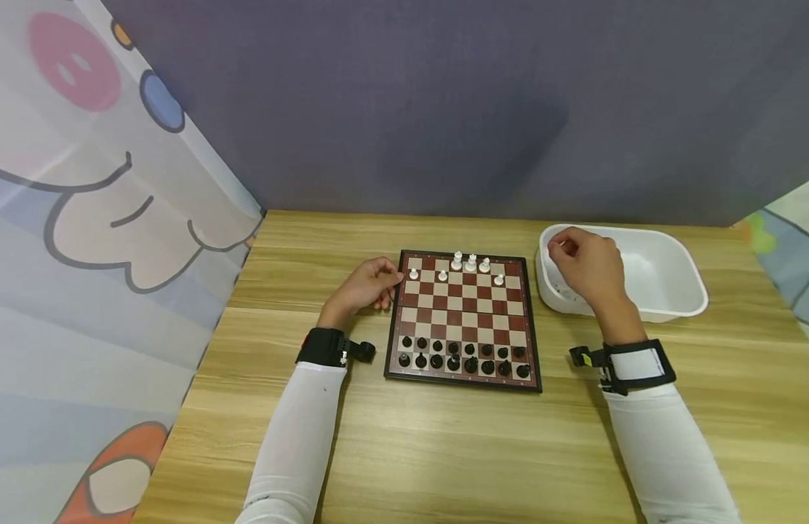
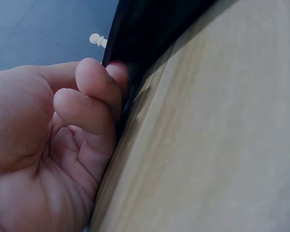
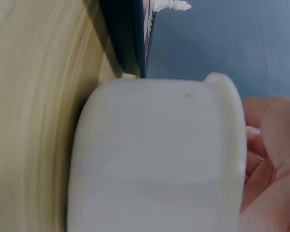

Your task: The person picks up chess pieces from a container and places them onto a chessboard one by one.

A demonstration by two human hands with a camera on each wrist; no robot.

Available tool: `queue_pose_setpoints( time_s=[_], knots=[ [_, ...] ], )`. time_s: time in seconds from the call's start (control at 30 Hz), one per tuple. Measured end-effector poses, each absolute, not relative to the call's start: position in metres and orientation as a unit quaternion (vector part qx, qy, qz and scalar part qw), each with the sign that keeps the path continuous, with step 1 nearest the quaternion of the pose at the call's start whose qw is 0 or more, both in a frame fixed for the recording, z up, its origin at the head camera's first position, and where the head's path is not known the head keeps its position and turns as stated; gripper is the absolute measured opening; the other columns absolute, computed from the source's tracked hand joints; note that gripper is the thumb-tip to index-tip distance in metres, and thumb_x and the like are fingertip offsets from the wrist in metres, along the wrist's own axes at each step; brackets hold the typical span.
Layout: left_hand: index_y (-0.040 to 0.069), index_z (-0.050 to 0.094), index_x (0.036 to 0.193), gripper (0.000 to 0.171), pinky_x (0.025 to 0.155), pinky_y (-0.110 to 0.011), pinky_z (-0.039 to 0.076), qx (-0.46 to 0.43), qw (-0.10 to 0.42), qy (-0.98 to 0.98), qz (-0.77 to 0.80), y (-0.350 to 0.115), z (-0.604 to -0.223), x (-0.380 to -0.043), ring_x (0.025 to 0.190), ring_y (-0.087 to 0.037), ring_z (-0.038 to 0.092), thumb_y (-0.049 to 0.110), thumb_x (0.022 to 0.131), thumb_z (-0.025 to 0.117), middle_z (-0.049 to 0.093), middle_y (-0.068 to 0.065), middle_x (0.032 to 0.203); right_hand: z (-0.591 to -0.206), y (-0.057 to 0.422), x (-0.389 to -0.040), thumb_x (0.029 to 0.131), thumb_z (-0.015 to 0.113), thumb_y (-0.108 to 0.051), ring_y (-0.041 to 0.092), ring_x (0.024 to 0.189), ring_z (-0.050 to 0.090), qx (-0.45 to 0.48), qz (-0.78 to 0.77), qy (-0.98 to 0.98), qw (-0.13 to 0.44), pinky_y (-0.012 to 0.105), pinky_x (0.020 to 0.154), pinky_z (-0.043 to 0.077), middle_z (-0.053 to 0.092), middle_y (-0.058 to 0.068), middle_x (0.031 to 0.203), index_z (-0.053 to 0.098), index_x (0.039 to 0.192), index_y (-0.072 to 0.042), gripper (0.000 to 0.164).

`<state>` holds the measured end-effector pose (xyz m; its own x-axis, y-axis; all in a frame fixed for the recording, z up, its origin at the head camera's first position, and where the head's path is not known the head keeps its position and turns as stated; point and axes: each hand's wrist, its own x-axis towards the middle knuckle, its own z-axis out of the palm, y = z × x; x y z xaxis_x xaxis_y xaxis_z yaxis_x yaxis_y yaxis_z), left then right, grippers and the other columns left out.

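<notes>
A folding chessboard with red and cream squares lies on the table. Two rows of black chess pieces line its near side. Several white chess pieces stand toward the far side. My left hand holds the board's left edge with curled fingers, which touch its dark side in the left wrist view. Over the left end of a white tub is my right hand, fingers curled together. Between them the right wrist view shows a bit of a small white chess piece, mostly hidden.
Small white pieces lie in the tub's left end. The wooden table meets a grey panel at the back. A cartoon-printed cloth hangs along the left side, and another printed cloth is at the right.
</notes>
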<state>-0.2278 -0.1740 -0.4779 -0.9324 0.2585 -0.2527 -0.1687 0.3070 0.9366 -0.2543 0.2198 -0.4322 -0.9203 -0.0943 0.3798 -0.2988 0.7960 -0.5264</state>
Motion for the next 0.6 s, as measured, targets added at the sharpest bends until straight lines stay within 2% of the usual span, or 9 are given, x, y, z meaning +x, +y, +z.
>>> queue_pose_setpoints(
  time_s=[0.13, 0.37, 0.6],
  knots=[
    [0.003, 0.057, 0.111, 0.017, 0.042, -0.021, 0.044, 0.028, 0.183, 0.785, 0.591, -0.173, -0.480, -0.228, 0.048, -0.012, 0.054, 0.018, 0.105, 0.058, 0.059, -0.005, 0.070, -0.438, 0.228, -0.255, 0.096, 0.061, -0.018, 0.023, 0.058, 0.054, 0.069, 0.306, -0.937, 0.156, 0.033, 0.052, 0.036, 0.070, 0.014, 0.077, 0.074, 0.098, -0.005, 0.018],
    [0.003, 0.058, 0.111, 0.016, 0.042, -0.021, 0.043, 0.025, 0.181, 0.787, 0.589, -0.171, -0.481, -0.228, 0.047, -0.012, 0.054, 0.018, 0.105, 0.058, 0.059, -0.005, 0.070, -0.439, 0.241, -0.255, 0.100, 0.061, -0.024, 0.033, 0.078, 0.065, 0.084, 0.284, -0.953, 0.065, 0.033, 0.057, 0.040, 0.073, 0.019, 0.094, 0.073, 0.105, -0.006, 0.022],
    [0.004, 0.058, 0.111, 0.017, 0.044, -0.021, 0.044, 0.024, 0.182, 0.791, 0.584, -0.172, -0.480, -0.229, 0.049, -0.012, 0.054, 0.019, 0.105, 0.058, 0.059, -0.004, 0.071, -0.443, 0.249, -0.262, 0.100, 0.062, -0.023, 0.035, 0.083, 0.065, 0.096, 0.269, -0.958, 0.002, 0.033, 0.060, 0.041, 0.073, 0.023, 0.105, 0.069, 0.117, -0.005, 0.026]
  ],
)
